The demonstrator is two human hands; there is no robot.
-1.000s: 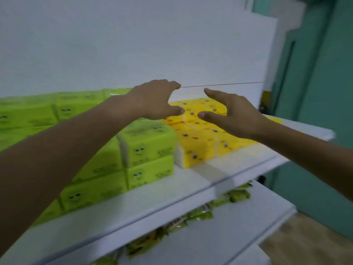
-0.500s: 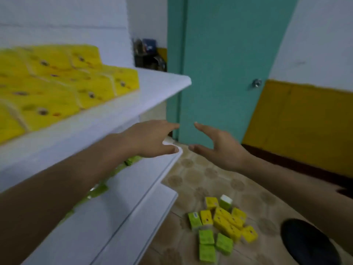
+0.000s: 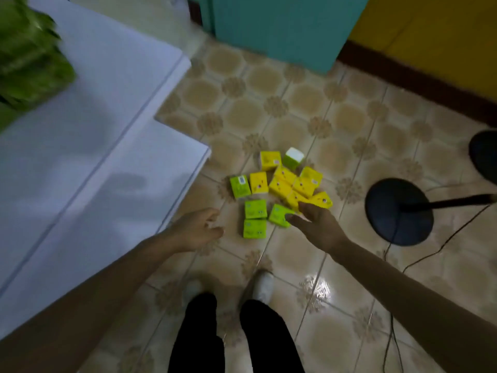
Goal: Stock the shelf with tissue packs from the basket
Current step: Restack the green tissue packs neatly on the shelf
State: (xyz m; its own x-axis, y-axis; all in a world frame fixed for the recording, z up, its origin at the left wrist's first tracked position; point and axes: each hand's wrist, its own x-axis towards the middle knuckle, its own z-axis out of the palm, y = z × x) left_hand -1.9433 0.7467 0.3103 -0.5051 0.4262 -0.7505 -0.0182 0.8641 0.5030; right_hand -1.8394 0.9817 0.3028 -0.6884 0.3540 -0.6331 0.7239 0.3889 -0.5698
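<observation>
We see left hand [image 3: 195, 228] and right hand [image 3: 318, 228], fingers [image 3: 306, 210] released, empty; tissue packs [image 3: 279, 184] on floor [image 3: 336, 109] at twelve o'clock.

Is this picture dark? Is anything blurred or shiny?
Head view: dim overall; the green packs at top left are smeared by motion blur; the pile on the floor is fairly sharp; glare glints off one tile; soft shadows lie on the shelf.
</observation>
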